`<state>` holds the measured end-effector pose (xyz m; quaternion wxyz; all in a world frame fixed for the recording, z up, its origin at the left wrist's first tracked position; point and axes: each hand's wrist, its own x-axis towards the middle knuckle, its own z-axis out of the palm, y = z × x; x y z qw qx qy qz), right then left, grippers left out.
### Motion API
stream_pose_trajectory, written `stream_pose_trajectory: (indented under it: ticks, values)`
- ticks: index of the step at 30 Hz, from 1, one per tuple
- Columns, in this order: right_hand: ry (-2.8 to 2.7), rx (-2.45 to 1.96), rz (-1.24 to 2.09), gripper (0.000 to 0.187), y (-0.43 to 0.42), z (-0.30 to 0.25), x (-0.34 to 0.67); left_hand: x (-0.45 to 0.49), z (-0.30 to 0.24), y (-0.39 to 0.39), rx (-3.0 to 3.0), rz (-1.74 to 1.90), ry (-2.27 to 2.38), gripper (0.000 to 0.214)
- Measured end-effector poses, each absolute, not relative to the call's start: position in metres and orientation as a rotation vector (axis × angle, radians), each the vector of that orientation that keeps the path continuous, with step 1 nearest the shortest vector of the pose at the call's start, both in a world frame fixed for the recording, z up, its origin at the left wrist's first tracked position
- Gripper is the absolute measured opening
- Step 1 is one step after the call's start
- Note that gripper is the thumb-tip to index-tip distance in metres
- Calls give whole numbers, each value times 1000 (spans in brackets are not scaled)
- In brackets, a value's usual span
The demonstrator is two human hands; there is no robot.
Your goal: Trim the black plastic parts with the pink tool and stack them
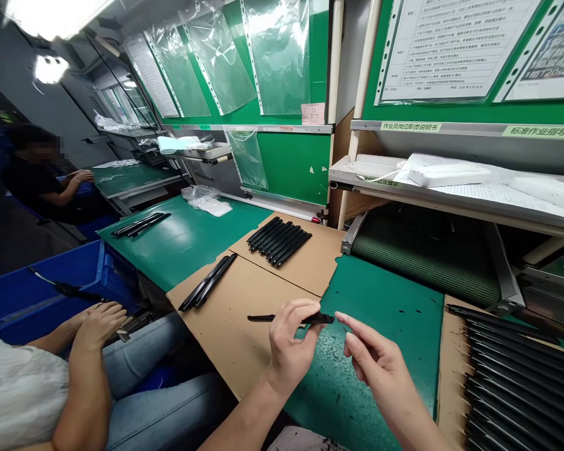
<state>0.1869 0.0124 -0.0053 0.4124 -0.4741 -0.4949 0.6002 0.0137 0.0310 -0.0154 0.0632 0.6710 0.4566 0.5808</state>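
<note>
My left hand is closed round a thin black plastic strip, held level above the cardboard sheet; the strip's right end pokes out past my fingertips. My right hand hovers just to its right over the green mat, fingers loosely extended and apart, index tip close to the strip's end, holding nothing. A pair of black strips lies on the cardboard to the left. Several more strips lie in a row further back.
A stack of black strips fills the right on cardboard. A ribbed conveyor belt runs under a shelf with white parts. A seated person's hands rest at left beside a blue bin. Another person sits far left.
</note>
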Motion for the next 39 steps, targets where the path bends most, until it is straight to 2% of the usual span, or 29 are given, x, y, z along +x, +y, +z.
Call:
stream_pose_trajectory:
  ticks: [5,8,11,15,19,23,26,29,31,33,35,37,39]
  values:
    - [-1222,-1135,1583,61,12,2,180,14,-16,31,2219,1770,1479,40]
    - [-1275,-1142,1546,56,15,0,182,12,-14,30,2228,1719,1462,42]
    - [-1475,-1195,1304,43,20,-4,188,10,-12,29,2071,1636,1339,36]
    - [-1569,-1320,994,39,30,-5,200,12,-7,28,1749,1405,1117,26]
    - [-1681,-1198,850,31,26,6,199,18,0,31,1561,1190,1037,23]
    - [-1869,-1042,392,9,21,15,191,26,5,34,1559,1161,955,27]
    - [-1943,-941,59,15,23,15,192,32,-3,31,1523,1251,1052,34]
    - [-1946,-881,-76,20,23,9,194,38,-17,28,1086,1270,1196,49]
    - [-1954,-844,-4,23,20,5,191,41,-22,31,652,1148,1071,45]
    - [-1947,-865,285,21,14,1,184,42,-19,41,294,1027,843,35]
    - [-1819,-965,802,16,10,-1,178,38,-8,55,102,1032,681,22]
    - [-1519,-1038,1402,27,8,-4,175,30,6,64,113,1180,623,13]
    - [-1192,-1024,1828,37,8,-7,175,24,19,64,290,1297,635,20]
